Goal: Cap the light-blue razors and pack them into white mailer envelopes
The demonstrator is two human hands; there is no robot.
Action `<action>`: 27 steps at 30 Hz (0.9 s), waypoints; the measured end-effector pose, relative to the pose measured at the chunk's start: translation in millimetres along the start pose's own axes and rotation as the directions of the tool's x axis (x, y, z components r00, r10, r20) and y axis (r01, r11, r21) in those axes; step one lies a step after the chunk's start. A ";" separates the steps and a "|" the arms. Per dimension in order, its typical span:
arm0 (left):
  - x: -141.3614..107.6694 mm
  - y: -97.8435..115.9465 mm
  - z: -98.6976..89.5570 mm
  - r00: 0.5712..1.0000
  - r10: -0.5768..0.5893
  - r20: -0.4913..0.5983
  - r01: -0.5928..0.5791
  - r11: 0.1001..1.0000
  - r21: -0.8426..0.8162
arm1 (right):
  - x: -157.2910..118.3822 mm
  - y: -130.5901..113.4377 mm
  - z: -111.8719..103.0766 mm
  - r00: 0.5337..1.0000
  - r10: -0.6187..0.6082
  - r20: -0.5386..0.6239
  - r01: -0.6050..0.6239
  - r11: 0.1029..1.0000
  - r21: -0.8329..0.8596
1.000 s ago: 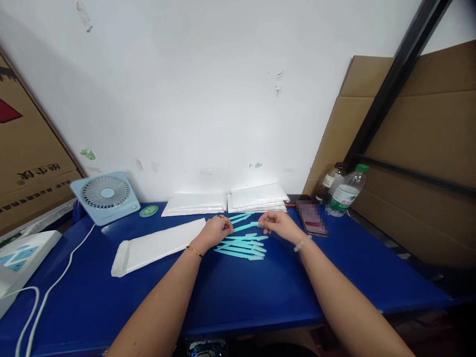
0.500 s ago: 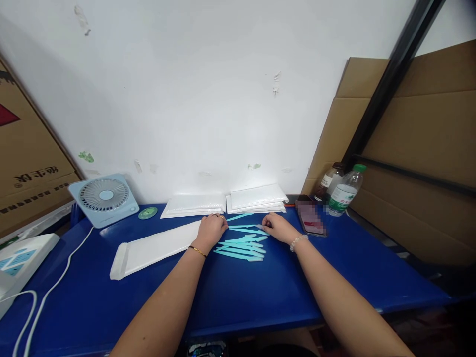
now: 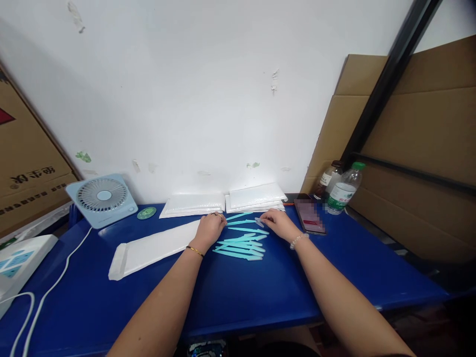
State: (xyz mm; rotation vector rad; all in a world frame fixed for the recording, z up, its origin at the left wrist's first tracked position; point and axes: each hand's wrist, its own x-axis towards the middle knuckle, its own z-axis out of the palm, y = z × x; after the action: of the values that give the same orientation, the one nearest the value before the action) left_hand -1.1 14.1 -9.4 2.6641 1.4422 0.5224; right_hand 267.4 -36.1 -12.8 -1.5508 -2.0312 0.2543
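My left hand (image 3: 210,230) is closed, its fingertips pinching the handle end of a turquoise eyebrow razor (image 3: 241,223) that points right. Between the thumb and finger of my right hand (image 3: 278,224) is a small clear plastic cap (image 3: 259,221), close to that razor's blade end. One more turquoise razor lies just above and another just below the held one. Nearer to me, several turquoise razors (image 3: 241,246) are heaped loosely on the blue table (image 3: 253,292). Under and beside my left hand lies a long white padded mailer (image 3: 156,250).
Two stacks of white bubble mailers (image 3: 193,203) rest against the wall. A light-blue fan (image 3: 104,196), a green round disc (image 3: 146,213) and a white power strip (image 3: 22,263) are to the left. A phone (image 3: 310,216) and two bottles (image 3: 342,193) stand or lie right.
My right hand has shifted slightly up and left, and the clear cap shows more plainly at its fingertips. My left hand stays about the same. The view has moved a little.
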 end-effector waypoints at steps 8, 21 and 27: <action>0.8 1.3 -1.2 1.000 0.014 0.011 -0.014 0.999 -0.030 | -0.2 -1.9 3.2 1.000 -0.018 -0.003 0.018 0.999 0.037; -3.2 2.0 -5.3 0.991 0.103 0.081 -0.089 0.983 -0.158 | -2.8 -6.6 3.4 0.985 0.028 0.170 -0.062 0.977 0.202; 2.8 -6.8 9.4 0.997 -0.072 -0.018 0.071 0.997 -0.037 | 1.8 -3.4 11.1 0.997 0.079 0.017 -0.077 0.992 -0.101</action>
State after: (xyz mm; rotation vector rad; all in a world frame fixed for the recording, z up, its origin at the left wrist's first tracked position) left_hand -2.0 21.1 -19.0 2.5760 1.5121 0.5645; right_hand 258.3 -33.4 -19.7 -1.6983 -2.0300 0.2020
